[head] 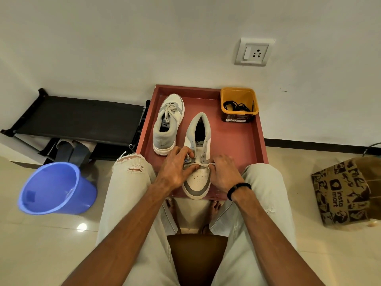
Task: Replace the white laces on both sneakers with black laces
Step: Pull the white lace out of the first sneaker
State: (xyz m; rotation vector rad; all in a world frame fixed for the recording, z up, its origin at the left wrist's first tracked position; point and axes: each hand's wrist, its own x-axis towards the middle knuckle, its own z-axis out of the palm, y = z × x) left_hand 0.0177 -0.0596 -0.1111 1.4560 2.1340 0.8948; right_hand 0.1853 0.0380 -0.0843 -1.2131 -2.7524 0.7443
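The near sneaker (198,162), toe at the tray's (245,139) near edge, is worked with both hands: the white lace (201,165) across its lower eyelets is pinched by the left hand (175,169) and gripped at its end by the right hand (224,173). The second sneaker (168,124), laced white, is seen by the left edge, and the black laces (237,106) are coiled in a yellow tub (239,104) at the far right corner

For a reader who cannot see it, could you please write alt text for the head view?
Both hands, left hand and right hand, pull the white lace from the near sneaker on a red tray. A second sneaker and a yellow tub of black laces sit behind.
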